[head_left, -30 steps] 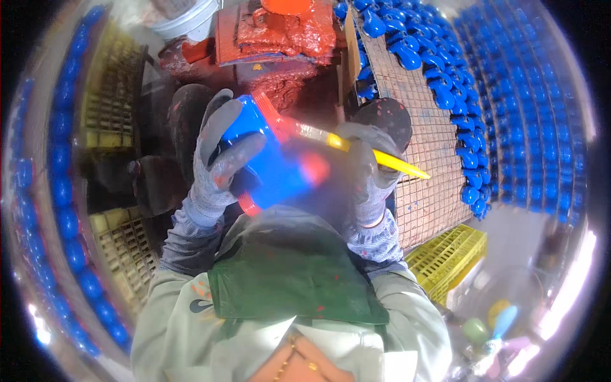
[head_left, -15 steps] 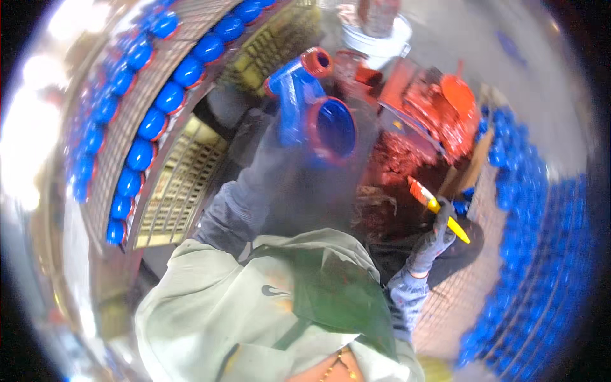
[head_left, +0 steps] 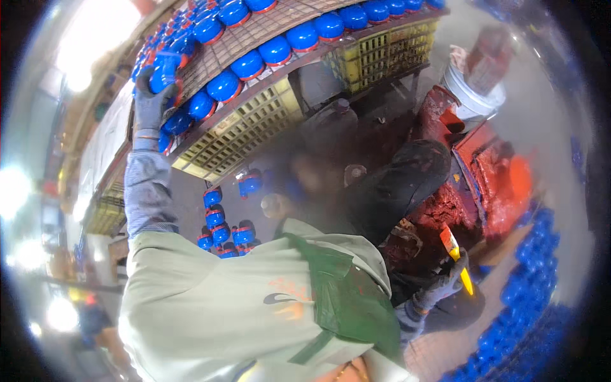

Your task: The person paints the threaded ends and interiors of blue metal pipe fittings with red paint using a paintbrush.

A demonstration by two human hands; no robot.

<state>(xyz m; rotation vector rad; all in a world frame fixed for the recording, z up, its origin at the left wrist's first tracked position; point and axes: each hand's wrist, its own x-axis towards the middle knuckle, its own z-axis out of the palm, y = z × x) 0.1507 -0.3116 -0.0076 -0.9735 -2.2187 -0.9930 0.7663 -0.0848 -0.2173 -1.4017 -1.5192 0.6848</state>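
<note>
My left hand, in a grey glove, is raised to the near-left end of a mesh rack. Its fingers are closed round a blue pipe fitting with red-painted rims, among rows of similar blue pieces. Part of that fitting is hidden by the glove and neighbouring pieces. Low on the right, my gloved right hand grips a paintbrush by its yellow handle, the red-coated bristles pointing up. Just beyond the brush lies a container smeared with thick red paint.
Yellow crates stand under the rack. A white bucket holding a red-stained container sits at the far right. Many blue pieces are piled along the right side. More blue fittings stand on the floor at left.
My left hand has carried the blue fitting from the middle up and left to the rack. My right hand still holds the paintbrush. The view has swung toward the left.
</note>
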